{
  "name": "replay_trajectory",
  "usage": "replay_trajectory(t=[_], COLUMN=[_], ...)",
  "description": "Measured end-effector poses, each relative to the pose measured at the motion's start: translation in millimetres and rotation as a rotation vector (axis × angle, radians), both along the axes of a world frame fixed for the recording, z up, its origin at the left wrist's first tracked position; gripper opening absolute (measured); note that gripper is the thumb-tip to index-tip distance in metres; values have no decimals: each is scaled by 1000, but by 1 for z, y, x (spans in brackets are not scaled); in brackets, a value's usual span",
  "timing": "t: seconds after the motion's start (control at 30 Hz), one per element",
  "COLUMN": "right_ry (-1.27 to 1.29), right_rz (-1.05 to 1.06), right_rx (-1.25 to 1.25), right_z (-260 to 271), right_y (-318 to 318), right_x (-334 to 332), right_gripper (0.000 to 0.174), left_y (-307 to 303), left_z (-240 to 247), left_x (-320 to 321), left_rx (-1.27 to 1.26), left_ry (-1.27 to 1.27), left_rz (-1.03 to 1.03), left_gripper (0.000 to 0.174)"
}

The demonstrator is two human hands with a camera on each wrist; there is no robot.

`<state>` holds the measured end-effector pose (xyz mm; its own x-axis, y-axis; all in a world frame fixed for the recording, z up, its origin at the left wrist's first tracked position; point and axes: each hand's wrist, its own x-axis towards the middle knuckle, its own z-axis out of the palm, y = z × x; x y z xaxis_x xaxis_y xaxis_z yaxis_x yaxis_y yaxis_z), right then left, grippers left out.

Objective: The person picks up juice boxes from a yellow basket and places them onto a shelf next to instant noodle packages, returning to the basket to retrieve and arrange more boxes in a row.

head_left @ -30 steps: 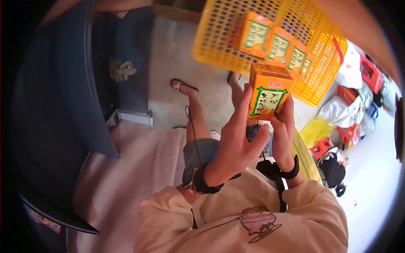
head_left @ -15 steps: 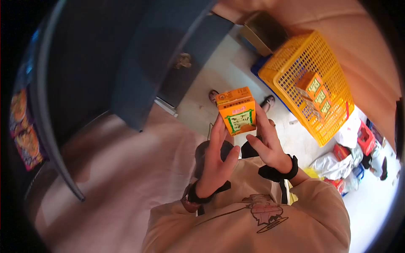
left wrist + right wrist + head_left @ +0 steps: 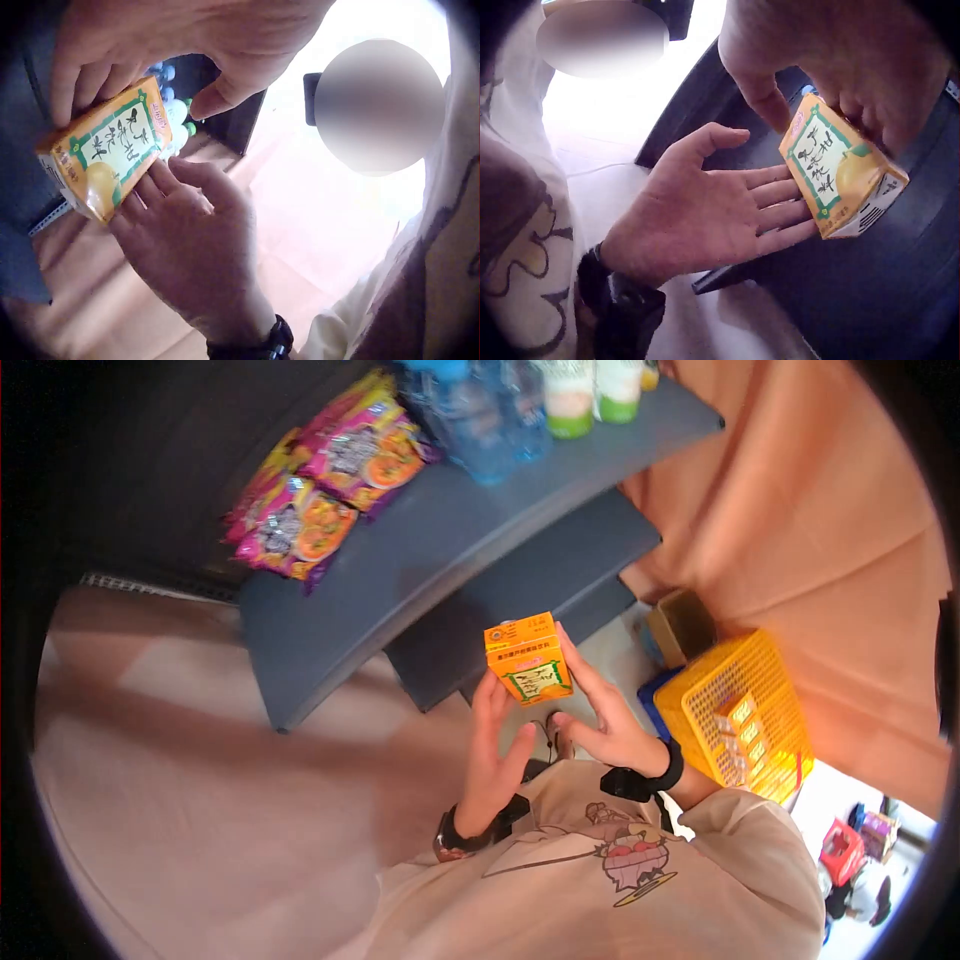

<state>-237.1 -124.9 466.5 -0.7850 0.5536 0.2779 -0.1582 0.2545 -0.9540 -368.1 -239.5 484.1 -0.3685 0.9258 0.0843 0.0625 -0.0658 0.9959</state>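
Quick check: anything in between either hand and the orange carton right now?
No, nothing visible. In the head view, the left hand and right hand have their fingers against opposite sides of the orange carton; the wrist views also show no other object between them.

L hand (image 3: 492, 755) & R hand (image 3: 622, 732) out front, palms (image 3: 686, 217) turned in twd each other; fingers (image 3: 776, 195) approx. straight, thumbs (image 3: 720, 136) spread w/ tips apart.
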Motion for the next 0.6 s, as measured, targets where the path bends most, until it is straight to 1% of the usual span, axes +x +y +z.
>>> replay_trajectory(t=[0.03,0.07,0.1,0.17,0.2,0.23,0.3,0.33,0.37,0.47,0.53,0.57,0.6], right_ry=[46,51,93,163,158,205,263,268,291,347,396,407,416], right_rz=[2,22,40,52,81,116,186,250,263,332,373,365,361], right_rx=[-5,46,-18,33,76,72,87,10,33,24,-23,-44,-42], right_z=[7,17,23,31,38,44,53,69,69,71,62,54,46], right_y=[-2,-2,15,11,10,11,11,27,21,19,18,15,16], right_x=[-12,-24,-27,-57,-72,-87,-116,-108,-123,-155,-176,-186,-189], right_gripper=[82,82,81,81,81,81,82,82,82,82,80,74,74], left_y=[-2,-4,11,9,6,3,0,13,11,12,18,21,23], left_z=[11,20,30,37,42,44,48,76,70,76,64,56,47], left_x=[-7,-14,-10,-32,-43,-52,-70,-51,-66,-85,-99,-106,-112], left_rx=[42,85,72,197,251,285,345,267,354,399,378,247,116], left_ry=[0,0,103,141,180,211,222,267,381,439,452,587,719], left_rz=[2,7,77,125,155,205,281,360,452,533,560,645,726], left_gripper=[68,70,69,67,65,64,64,64,65,64,67,69,73])
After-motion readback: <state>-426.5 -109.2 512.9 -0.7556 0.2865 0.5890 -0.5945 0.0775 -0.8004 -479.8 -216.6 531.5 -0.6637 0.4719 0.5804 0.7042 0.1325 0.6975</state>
